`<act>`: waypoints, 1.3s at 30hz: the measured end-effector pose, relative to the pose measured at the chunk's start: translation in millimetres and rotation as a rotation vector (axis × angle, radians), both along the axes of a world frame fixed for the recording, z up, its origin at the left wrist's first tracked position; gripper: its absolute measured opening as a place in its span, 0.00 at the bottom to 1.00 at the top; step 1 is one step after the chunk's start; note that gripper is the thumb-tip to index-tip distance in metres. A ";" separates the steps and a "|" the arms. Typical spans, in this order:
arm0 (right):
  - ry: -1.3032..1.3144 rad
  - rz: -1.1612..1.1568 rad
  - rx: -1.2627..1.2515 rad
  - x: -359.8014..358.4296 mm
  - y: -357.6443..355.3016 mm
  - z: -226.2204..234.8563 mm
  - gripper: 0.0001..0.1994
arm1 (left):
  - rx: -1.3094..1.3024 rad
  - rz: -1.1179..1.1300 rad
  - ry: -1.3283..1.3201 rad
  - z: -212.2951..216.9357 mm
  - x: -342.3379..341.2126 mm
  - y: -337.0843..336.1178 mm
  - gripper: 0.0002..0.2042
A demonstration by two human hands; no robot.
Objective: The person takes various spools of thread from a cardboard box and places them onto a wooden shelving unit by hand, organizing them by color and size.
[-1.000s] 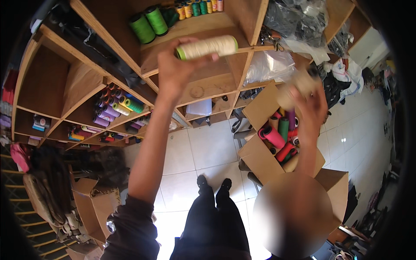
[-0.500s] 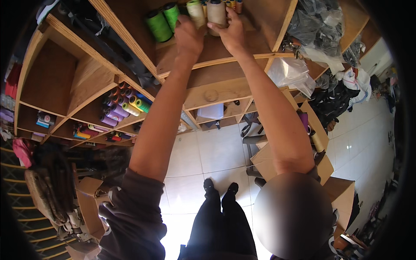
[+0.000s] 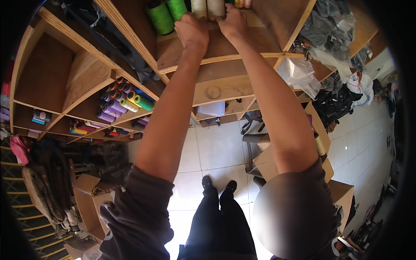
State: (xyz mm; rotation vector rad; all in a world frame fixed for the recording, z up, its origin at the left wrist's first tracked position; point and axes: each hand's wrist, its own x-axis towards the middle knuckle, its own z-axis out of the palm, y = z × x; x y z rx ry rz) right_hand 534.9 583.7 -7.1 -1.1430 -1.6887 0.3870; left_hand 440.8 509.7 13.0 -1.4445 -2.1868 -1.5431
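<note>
Both my arms reach up into a wooden shelf cubby [image 3: 225, 56]. My left hand [image 3: 193, 30] is closed around the base of a cream thread spool [image 3: 199, 6] that stands upright in the cubby. Right beside it, my right hand [image 3: 232, 21] grips a second cream thread spool [image 3: 216, 6]. The two spools stand side by side and touch. Two green spools [image 3: 161, 18] stand just left of them in the same cubby. Small orange and pale spools [image 3: 242, 3] sit to the right, partly cut off by the frame edge.
A lower-left cubby holds several coloured spools [image 3: 125, 103]. Clear plastic bags [image 3: 299, 71] and dark bagged goods [image 3: 331, 26] fill the shelves on the right. Open cardboard boxes [image 3: 320, 149] stand at my right, and others [image 3: 86, 195] at my left, on the white tiled floor [image 3: 216, 147].
A second ago my left hand held a cream spool in front of the shelf and my right hand lifted one from the box. Both hands have moved up into the cubby with the spools.
</note>
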 end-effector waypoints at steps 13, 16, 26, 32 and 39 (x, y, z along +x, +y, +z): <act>0.183 0.126 -0.364 -13.0 -1.2 37.7 0.14 | 0.430 -0.028 0.627 -34.5 -56.4 49.2 0.09; 0.478 0.142 -0.075 -9.5 -66.8 11.4 0.10 | 0.037 0.077 0.645 -54.1 -70.7 42.0 0.17; 0.455 -0.378 -0.251 203.8 -326.4 -132.5 0.12 | -0.307 -0.803 -0.420 -136.3 202.0 -225.2 0.03; -0.190 -0.712 -0.386 343.9 -367.3 -189.4 0.19 | -0.246 -1.118 0.101 -180.1 277.8 -235.5 0.13; -0.239 -0.740 -0.809 352.2 -353.3 -203.4 0.33 | -0.370 -1.001 0.953 -182.2 307.7 -206.3 0.25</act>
